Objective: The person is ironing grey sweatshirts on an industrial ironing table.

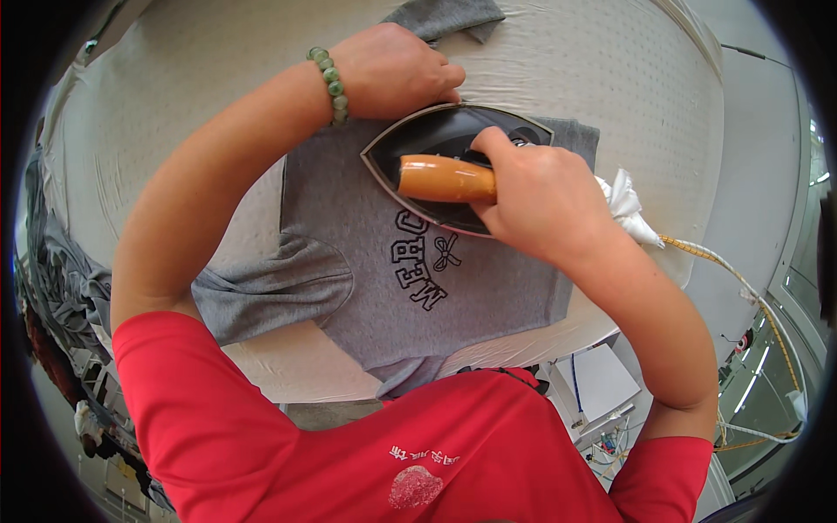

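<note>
A small grey T-shirt [349, 253] with dark lettering and a bow print lies flat on a cream padded ironing table [174, 113]. A black iron [436, 135] with an orange-brown wooden handle [445, 179] rests on the shirt's far part. My right hand [545, 196] is closed around that handle. My left hand [392, 70], with a green bead bracelet [331, 83] on the wrist, presses the shirt fabric just beyond the iron's tip, fingers curled down. One sleeve [270, 288] spreads out to the left; another grey piece [445, 17] shows at the far edge.
A yellow braided cord [732, 275] and a white cloth wrap [628, 205] trail from the iron to the right. Grey garments [61, 270] hang off the table's left side. Cables and a white box [602, 383] lie on the floor at lower right.
</note>
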The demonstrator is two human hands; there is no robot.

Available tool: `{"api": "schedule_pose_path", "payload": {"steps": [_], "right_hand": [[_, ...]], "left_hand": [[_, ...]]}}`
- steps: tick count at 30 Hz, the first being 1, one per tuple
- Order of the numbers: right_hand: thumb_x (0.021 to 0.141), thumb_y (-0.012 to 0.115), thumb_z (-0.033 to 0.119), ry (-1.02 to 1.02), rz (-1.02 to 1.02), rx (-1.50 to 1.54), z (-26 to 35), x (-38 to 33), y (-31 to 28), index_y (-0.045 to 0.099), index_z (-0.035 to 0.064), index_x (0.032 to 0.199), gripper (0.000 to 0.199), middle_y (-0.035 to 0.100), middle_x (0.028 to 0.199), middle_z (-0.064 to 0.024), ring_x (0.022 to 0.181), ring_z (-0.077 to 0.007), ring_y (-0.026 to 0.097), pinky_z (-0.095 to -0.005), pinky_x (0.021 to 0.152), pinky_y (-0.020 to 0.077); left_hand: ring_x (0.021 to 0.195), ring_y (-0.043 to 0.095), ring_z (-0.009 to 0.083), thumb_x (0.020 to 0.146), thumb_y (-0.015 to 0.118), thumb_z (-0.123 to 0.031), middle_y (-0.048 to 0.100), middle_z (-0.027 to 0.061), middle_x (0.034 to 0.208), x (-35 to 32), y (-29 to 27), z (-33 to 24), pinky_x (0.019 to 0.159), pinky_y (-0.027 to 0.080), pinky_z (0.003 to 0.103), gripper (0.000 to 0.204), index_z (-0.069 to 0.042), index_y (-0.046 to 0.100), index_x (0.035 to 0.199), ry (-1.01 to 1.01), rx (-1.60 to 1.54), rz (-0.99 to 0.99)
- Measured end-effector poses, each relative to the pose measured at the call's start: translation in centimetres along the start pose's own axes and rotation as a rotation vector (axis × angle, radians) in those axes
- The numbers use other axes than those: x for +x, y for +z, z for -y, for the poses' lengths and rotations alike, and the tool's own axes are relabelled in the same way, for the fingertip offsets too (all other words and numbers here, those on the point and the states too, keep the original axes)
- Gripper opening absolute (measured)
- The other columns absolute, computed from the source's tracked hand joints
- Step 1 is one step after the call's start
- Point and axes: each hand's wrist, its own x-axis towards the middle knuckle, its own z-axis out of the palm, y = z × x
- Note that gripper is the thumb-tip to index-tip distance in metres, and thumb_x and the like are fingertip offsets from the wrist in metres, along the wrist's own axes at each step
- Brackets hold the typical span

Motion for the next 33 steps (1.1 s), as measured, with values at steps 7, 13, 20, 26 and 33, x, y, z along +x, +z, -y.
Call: {"api": "schedule_pose_path", "payload": {"steps": [7,13,20,26,33], "right_hand": [[0.087,0.078,0.025,0.050,0.025,0.008,-0.7,0.8,-0.8,0.062,0.0068,0.114,0.036,0.073,0.082,-0.0178,0.079,-0.0406,0.073,-0.0497,0.071,0.0583],[0.088,0.079,0.027,0.071,0.000,0.019,-1.2,1.0,-0.9,0.064,0.0069,0.111,0.034,0.073,0.082,-0.0196,0.081,-0.0421,0.072,-0.0512,0.073,0.0575],[0.088,0.079,0.027,0.047,-0.046,0.037,0.7,1.6,-0.5,0.064,0.0060,0.109,0.033,0.073,0.082,-0.0203,0.081,-0.0427,0.073,-0.0519,0.074,0.0574],[0.088,0.075,0.024,0.076,0.022,0.087,4.0,2.9,-0.2,0.062,0.0014,0.104,0.030,0.074,0.082,-0.0221,0.080,-0.0418,0.074,-0.0515,0.072,0.0592],[0.086,0.076,0.026,-0.075,0.006,0.195,3.1,2.9,0.2,0.060,-0.0004,0.104,0.035,0.073,0.077,-0.0196,0.073,-0.0405,0.074,-0.0499,0.067,0.0604]], "left_hand": [[0.080,0.071,0.0358,0.099,0.068,-0.039,0.073,0.0101,0.087,-1.9,-1.4,-1.1,0.069,0.056,0.049,0.032,-0.008,0.062,0.095,-0.109,0.121,-0.478],[0.076,0.069,0.0380,0.097,0.074,-0.037,0.073,0.0119,0.087,-10.6,-1.1,-6.4,0.066,0.054,0.048,0.031,-0.008,0.063,0.095,-0.963,-0.023,-0.556],[0.071,0.066,0.0381,0.098,0.074,-0.033,0.069,0.0131,0.082,-13.8,1.2,-6.7,0.059,0.051,0.046,0.026,-0.010,0.063,0.089,-0.996,0.039,-0.522],[0.071,0.066,0.0356,0.098,0.073,-0.029,0.069,0.0115,0.084,-13.8,1.2,-6.5,0.059,0.051,0.044,0.021,-0.010,0.063,0.091,-0.868,0.219,-0.514],[0.089,0.070,0.0313,0.095,0.074,-0.019,0.071,0.0099,0.103,-9.4,-2.0,-7.3,0.074,0.054,0.043,0.016,-0.009,0.067,0.106,-0.766,0.157,-0.510]]}}
